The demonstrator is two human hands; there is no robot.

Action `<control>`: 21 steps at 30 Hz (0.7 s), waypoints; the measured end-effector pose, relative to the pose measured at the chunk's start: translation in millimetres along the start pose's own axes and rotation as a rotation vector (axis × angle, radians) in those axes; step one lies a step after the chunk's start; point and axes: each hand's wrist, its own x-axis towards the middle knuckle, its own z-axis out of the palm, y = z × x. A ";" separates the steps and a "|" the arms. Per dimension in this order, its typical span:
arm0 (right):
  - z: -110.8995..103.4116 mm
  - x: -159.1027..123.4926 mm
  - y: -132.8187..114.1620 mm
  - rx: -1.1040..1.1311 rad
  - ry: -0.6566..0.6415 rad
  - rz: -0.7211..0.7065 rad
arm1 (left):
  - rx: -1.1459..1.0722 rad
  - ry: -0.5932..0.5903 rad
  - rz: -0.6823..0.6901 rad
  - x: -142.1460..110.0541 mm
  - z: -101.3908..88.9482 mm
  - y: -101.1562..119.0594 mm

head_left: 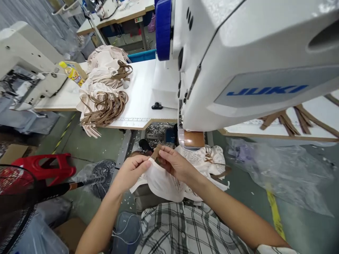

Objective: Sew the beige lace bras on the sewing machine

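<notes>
In front of my lap, my left hand (131,171) pinches the upper edge of a white lace-trimmed garment piece (162,181) between thumb and fingers. My right hand (178,164) is closed on a brown strap (155,153) that meets the garment's top corner. Both hands are close together, just below and left of the sewing machine's needle area. More white lace fabric (215,158) with brown straps lies to the right of my right hand, under the machine's end. My right fingertips are partly hidden behind the strap and cloth.
A large white sewing machine (238,70) with a blue handwheel (163,30) looms above my hands. Piled garments with brown straps (108,106) lie on the left table (140,79). Other straps (286,121) hang at the right table edge. A red stool (47,164) and a fan (18,204) stand left.
</notes>
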 end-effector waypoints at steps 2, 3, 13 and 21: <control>-10.5 -2.2 5.9 0.100 0.131 -0.034 | 0.085 -0.053 -0.005 10.3 6.8 -7.3; -15.9 -5.0 9.2 0.088 0.188 -0.069 | 0.154 -0.055 0.012 15.3 11.4 -11.7; -55.0 -42.7 48.0 -1.153 0.295 -0.787 | -0.023 0.115 0.037 42.3 75.8 -50.6; -59.9 -56.3 18.7 -1.320 0.398 -0.867 | 0.114 0.193 0.182 34.0 86.4 -30.4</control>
